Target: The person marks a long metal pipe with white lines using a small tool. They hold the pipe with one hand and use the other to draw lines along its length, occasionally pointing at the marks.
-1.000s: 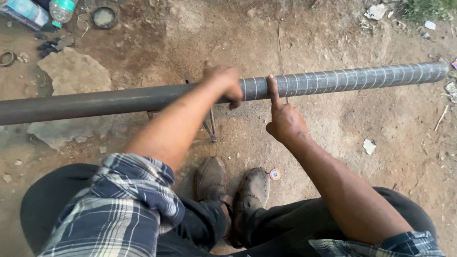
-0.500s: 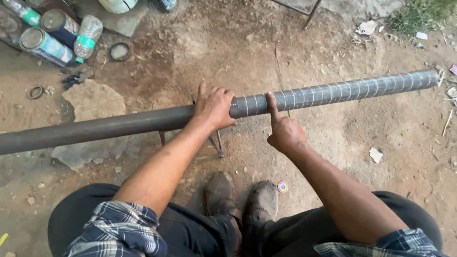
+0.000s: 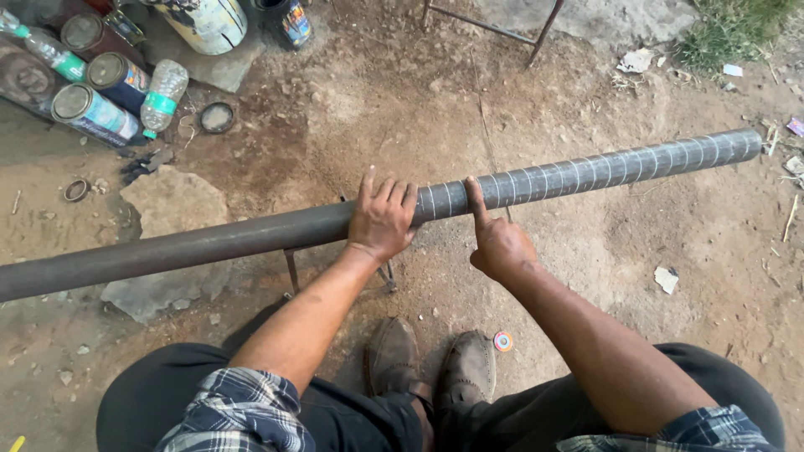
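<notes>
Two hands are set on the long grey pipe, which lies across the dirt ground from near left to far right. The left hand is laid flat over it with fingers spread, slightly further along than half a second earlier; the right hand presses only its forefinger against it, unchanged. Tin cans and a plastic bottle lie far left, well apart.

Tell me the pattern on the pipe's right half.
Dark grey pipe ringed with pale chalk lines; head view.
</notes>
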